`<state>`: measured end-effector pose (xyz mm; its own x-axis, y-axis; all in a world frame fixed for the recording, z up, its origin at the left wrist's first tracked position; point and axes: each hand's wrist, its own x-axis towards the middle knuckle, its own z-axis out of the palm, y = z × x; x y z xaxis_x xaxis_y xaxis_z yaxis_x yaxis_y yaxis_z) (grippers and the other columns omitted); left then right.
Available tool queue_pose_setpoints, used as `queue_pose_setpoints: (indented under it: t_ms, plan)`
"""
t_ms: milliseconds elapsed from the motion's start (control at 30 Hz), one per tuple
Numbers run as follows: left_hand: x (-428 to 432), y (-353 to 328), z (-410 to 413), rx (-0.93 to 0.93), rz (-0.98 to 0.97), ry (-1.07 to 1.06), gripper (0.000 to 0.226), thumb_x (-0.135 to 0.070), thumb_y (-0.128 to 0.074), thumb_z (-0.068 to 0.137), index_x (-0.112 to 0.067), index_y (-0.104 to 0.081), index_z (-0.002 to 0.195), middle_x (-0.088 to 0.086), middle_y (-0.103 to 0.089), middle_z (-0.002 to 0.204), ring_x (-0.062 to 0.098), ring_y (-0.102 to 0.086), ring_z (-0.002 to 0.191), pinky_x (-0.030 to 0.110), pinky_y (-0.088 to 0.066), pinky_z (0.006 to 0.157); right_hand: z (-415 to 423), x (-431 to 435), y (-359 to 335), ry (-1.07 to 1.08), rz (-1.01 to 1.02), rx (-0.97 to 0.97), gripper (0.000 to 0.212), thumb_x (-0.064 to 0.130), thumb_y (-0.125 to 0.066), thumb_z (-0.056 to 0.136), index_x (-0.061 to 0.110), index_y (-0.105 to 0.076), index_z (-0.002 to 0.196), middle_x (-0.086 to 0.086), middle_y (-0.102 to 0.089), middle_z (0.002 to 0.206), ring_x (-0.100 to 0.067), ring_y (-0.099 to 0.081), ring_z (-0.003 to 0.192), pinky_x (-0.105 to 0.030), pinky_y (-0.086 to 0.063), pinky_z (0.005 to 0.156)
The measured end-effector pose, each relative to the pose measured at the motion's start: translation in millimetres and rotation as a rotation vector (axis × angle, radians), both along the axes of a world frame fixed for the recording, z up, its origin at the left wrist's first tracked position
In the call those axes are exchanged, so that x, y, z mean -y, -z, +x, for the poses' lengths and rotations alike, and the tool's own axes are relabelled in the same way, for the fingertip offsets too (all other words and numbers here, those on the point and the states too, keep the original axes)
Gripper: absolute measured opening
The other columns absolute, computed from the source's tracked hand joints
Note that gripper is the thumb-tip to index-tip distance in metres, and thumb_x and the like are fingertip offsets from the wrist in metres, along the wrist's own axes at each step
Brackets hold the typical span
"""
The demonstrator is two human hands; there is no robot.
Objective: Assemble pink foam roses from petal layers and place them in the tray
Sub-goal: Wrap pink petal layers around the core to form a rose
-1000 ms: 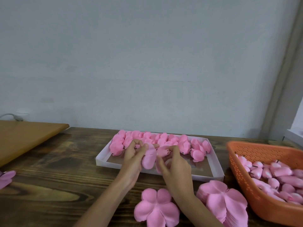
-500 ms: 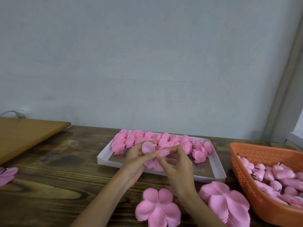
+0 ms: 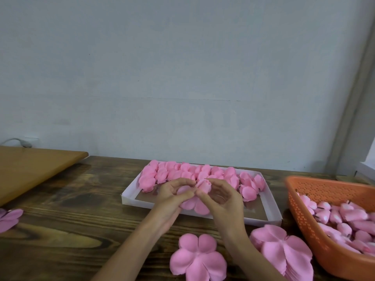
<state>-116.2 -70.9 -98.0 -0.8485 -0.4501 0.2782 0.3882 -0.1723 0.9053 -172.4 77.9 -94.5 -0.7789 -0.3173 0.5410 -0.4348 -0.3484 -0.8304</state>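
Observation:
Both of my hands hold one pink foam rose over the front edge of the white tray. My left hand pinches its petals from the left. My right hand curls round it from the right, with the bud standing up between the fingertips. Several finished pink roses fill the back of the tray. A flat petal layer lies on the table in front of me, and a stack of petal layers sits to its right.
An orange perforated basket holding several pink buds stands at the right. A light wooden board lies at the left, with another petal layer at the left edge. The wall rises just behind the dark wooden table.
The petals that hung loose between my hands have been gathered up round the bud, and my fingers now close more tightly round the rose. The hands stayed over the tray's front edge.

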Motion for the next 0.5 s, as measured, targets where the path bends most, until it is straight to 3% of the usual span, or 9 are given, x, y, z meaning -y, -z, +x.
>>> queue_pose_setpoints:
  t_ms: [133, 233, 333, 500]
  plan:
    - [1.4, 0.6, -1.5, 0.005, 0.023, 0.019, 0.047, -0.008, -0.090, 0.070, -0.011, -0.077, 0.114, 0.016, -0.077, 0.116, 0.027, -0.075, 0.109, 0.034, -0.062, 0.080, -0.7, -1.5, -5.9, -0.019, -0.059, 0.026, 0.032, 0.003, -0.085, 0.081, 0.031, -0.075, 0.095, 0.000, -0.080, 0.094, -0.018, -0.078, 0.089, -0.022, -0.060, 0.074]
    - [3.2, 1.8, -2.0, 0.064, 0.043, -0.019, 0.061, -0.006, -0.094, 0.069, -0.008, -0.070, 0.126, 0.017, -0.078, 0.114, 0.031, -0.075, 0.109, 0.037, -0.064, 0.077, -3.5, -5.0, -10.9, -0.047, -0.043, 0.049, 0.029, 0.002, -0.084, 0.082, 0.027, -0.074, 0.093, 0.001, -0.079, 0.091, -0.015, -0.078, 0.083, -0.020, -0.059, 0.067]
    - [5.0, 2.9, -0.8, 0.085, 0.078, -0.082, 0.059, -0.014, -0.091, 0.067, -0.007, -0.072, 0.122, 0.017, -0.078, 0.113, 0.033, -0.076, 0.107, 0.042, -0.065, 0.085, -4.9, -7.4, -11.0, -0.079, 0.014, 0.009, 0.024, 0.001, -0.083, 0.082, 0.018, -0.074, 0.097, -0.001, -0.079, 0.091, -0.017, -0.078, 0.083, -0.021, -0.059, 0.068]
    - [0.1, -0.2, 1.7, 0.149, -0.021, -0.205, 0.036, -0.041, -0.091, 0.064, -0.020, -0.085, 0.092, 0.009, -0.081, 0.098, 0.024, -0.078, 0.094, 0.036, -0.060, 0.077, -3.3, -5.2, -5.8, -0.112, 0.136, -0.020, 0.026, 0.002, -0.085, 0.081, 0.012, -0.074, 0.102, -0.002, -0.080, 0.094, -0.018, -0.078, 0.089, -0.034, -0.064, 0.075]
